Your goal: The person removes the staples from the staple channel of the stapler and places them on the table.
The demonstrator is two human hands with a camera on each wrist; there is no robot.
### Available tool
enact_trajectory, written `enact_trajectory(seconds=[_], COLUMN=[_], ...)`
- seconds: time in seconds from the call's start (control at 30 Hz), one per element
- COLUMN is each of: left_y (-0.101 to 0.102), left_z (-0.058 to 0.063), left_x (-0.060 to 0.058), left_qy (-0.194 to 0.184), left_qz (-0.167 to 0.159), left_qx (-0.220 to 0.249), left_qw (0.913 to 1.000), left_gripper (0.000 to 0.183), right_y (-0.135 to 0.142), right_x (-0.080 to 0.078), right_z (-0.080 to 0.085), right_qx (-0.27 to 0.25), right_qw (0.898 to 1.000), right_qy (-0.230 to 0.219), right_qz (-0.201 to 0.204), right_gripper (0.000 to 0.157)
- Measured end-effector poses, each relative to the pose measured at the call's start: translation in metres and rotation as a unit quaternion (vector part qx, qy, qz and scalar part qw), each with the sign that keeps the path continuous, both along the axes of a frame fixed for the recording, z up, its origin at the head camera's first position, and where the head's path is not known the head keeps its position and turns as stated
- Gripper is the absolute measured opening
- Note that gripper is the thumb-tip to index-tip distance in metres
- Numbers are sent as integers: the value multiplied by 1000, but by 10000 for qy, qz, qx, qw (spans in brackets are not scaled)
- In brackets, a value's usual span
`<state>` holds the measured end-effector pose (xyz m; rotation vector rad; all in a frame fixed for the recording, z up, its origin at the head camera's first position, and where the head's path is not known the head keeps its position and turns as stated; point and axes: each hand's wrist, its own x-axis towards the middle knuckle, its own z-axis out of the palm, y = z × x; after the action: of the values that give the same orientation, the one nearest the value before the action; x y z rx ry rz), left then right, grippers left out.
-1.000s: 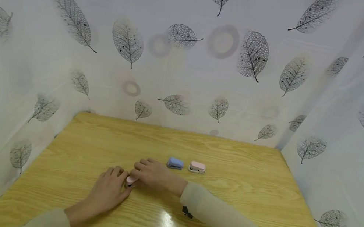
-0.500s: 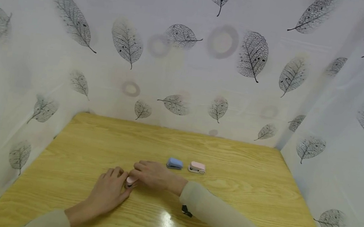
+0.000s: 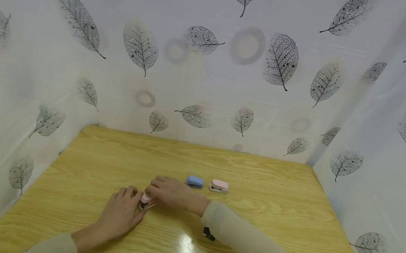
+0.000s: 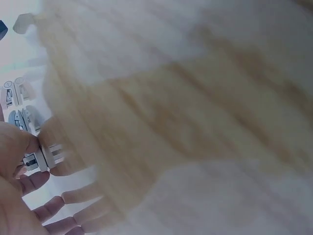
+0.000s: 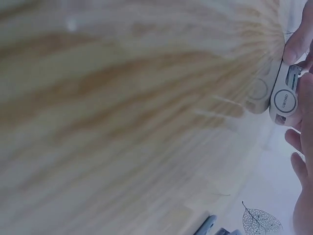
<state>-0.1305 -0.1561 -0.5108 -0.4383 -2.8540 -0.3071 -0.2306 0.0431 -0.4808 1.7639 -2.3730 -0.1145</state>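
A small pink-and-white stapler [image 3: 146,198] sits low over the table between my two hands. My left hand [image 3: 119,212] holds its near end, with the thumb below and the fingertips above in the head view. From the other side my right hand [image 3: 173,195] grips the pink top, hiding much of it. A dark gap shows between the top and the pale base. In the right wrist view, the stapler [image 5: 283,100] shows a round badge on its side, with fingers on it. The left wrist view has the stapler [image 4: 36,159] at its left edge by the thumb.
Beyond my right hand stand a blue stapler [image 3: 194,181] and another pink stapler [image 3: 219,186], side by side. A small black object [image 3: 208,233] lies partly hidden by the right sleeve [image 3: 247,238]. Leaf-printed sheeting [image 3: 200,77] borders the wooden table [image 3: 273,200].
The pink top of the held stapler has risen slightly under my right hand, and the gap above its base is wider. My left hand stays nearly still.
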Motion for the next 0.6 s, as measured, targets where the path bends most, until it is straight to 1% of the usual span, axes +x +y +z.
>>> enact_trajectory(seconds=[0.13,0.27,0.43,0.47,0.6], left_y=[-1,0,0,0,-2], left_z=[2,3,6,7,11], left_x=[1,1,1,1,0], left_qy=[-124,-154,-193,-239,-492], left_qz=[17,-7,-38,-39,-72], left_qx=[-53,-79,-75,-57,71], left_qw=[9999,9998,9998,9997,9987], left_gripper=[40,37,31,30,29], right_y=[1,5,11,12,15], right_x=[1,-1,-6,-7,-12], right_z=[2,6,10,11,12], right_qx=[128,219,141,97,-57], right_qw=[9994,9974,9966,9971,9969], right_qy=[308,635,710,640,623], right_qz=[-89,-264,-402,-410,-471], right_gripper=[30,32,39,41,45])
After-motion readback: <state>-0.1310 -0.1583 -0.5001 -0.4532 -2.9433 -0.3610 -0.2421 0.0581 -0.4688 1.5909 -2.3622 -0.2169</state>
